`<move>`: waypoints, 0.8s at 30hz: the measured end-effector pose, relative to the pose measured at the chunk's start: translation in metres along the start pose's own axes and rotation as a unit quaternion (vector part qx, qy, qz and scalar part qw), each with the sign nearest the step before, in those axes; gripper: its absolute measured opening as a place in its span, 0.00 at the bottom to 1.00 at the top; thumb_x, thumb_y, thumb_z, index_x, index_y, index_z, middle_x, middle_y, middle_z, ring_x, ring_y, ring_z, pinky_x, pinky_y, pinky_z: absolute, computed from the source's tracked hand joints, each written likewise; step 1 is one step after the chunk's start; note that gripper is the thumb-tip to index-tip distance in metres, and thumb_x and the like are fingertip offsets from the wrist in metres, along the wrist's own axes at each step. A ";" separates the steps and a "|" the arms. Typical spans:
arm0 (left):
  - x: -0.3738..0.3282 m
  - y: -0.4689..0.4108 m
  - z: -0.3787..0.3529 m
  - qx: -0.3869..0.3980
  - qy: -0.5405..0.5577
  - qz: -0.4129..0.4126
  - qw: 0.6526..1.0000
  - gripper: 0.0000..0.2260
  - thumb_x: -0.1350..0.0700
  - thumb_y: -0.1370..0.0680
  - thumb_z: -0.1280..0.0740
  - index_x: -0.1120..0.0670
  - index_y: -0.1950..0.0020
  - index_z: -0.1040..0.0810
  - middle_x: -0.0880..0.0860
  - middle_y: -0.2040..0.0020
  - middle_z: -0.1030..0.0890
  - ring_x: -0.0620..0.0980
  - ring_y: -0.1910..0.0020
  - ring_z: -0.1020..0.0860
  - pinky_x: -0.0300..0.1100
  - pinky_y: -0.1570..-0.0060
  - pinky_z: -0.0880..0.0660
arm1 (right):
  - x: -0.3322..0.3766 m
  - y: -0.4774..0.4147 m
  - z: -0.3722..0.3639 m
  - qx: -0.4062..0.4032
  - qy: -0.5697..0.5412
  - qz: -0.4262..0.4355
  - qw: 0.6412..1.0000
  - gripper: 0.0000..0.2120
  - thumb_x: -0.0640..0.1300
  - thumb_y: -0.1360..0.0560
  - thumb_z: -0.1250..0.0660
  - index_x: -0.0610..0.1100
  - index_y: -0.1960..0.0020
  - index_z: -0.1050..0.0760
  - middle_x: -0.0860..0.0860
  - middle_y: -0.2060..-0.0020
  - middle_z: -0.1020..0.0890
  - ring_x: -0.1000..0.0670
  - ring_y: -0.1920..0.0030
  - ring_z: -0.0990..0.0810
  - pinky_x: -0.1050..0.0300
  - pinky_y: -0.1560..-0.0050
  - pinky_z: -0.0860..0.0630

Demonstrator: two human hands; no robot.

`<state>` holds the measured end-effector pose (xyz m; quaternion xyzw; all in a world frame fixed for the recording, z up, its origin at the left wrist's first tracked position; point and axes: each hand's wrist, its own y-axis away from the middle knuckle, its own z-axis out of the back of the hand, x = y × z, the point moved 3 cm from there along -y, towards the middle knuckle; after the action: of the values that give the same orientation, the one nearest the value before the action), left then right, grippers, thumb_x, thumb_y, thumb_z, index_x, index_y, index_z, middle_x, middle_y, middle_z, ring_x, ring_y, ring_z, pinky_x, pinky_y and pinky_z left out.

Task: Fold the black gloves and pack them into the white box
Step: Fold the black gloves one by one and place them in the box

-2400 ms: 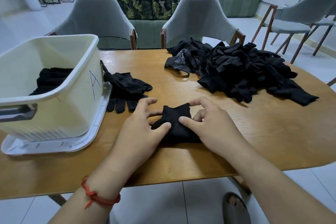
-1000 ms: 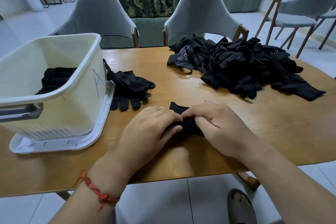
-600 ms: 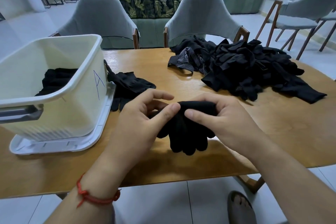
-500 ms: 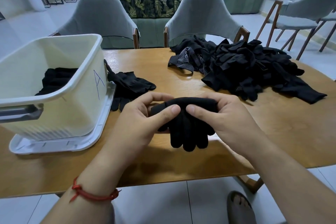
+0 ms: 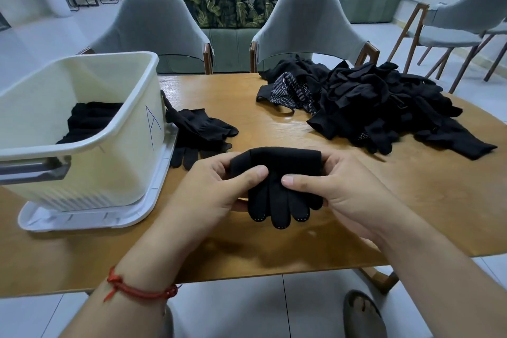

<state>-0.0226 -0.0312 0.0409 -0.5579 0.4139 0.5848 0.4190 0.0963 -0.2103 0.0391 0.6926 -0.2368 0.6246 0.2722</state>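
- Head view: my left hand and right hand both grasp one black glove bundle. The thumbs pinch its front and the other digits curl behind it, so neither hand is released.
- The bundle sits between the two hands, lifted off the wooden table. Its top is folded over into a rounded edge, and the glove fingertips hang loose below my thumbs.
- To the left of my left hand stands the white box, set on a flat white base. Folded gloves already lie inside it, so I judge part of the packing done.
- Just beyond my left hand, beside the box, a loose pair of gloves lies on the table, unfolded as far as I can tell.
- Beyond my right hand and off to its right is a large heap of gloves, all tangled. By my reckoning that is most of the work left.
- My read on the step in hand: the fold is nearly finished. The hanging fingertips may need tucking, and then the bundle goes left into the box.
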 end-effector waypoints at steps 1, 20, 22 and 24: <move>0.000 0.000 0.000 0.001 0.007 0.007 1.000 0.11 0.57 0.18 0.29 0.53 0.37 0.15 0.55 0.48 0.12 0.54 0.50 0.12 0.45 0.57 0.16 | 0.000 0.000 0.000 0.005 -0.006 -0.005 1.000 0.15 0.34 0.24 0.24 0.41 0.38 0.15 0.44 0.56 0.12 0.53 0.62 0.15 0.64 0.64 0.23; 0.003 -0.001 0.005 0.005 0.003 -0.010 1.000 0.10 0.56 0.16 0.32 0.54 0.36 0.16 0.56 0.46 0.12 0.55 0.45 0.13 0.51 0.51 0.15 | -0.005 -0.003 0.004 0.022 -0.038 -0.039 0.998 0.18 0.35 0.25 0.24 0.40 0.35 0.17 0.39 0.43 0.13 0.38 0.42 0.13 0.56 0.56 0.16; 0.004 -0.002 0.006 0.010 0.014 -0.008 1.000 0.11 0.59 0.16 0.33 0.56 0.36 0.16 0.56 0.45 0.12 0.56 0.45 0.13 0.48 0.52 0.16 | -0.005 -0.003 0.003 0.025 -0.045 -0.037 0.998 0.18 0.35 0.25 0.24 0.40 0.35 0.17 0.39 0.43 0.12 0.40 0.43 0.13 0.57 0.56 0.16; 0.003 -0.003 0.005 0.010 0.023 -0.007 1.000 0.11 0.59 0.15 0.34 0.56 0.35 0.17 0.57 0.45 0.12 0.55 0.45 0.13 0.46 0.52 0.16 | -0.006 -0.003 0.003 0.022 -0.050 -0.035 0.998 0.18 0.35 0.25 0.24 0.40 0.35 0.17 0.39 0.43 0.13 0.40 0.43 0.13 0.56 0.55 0.16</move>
<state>-0.0219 -0.0254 0.0379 -0.5699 0.4251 0.5649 0.4188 0.0998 -0.2097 0.0331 0.7368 -0.2121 0.5843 0.2659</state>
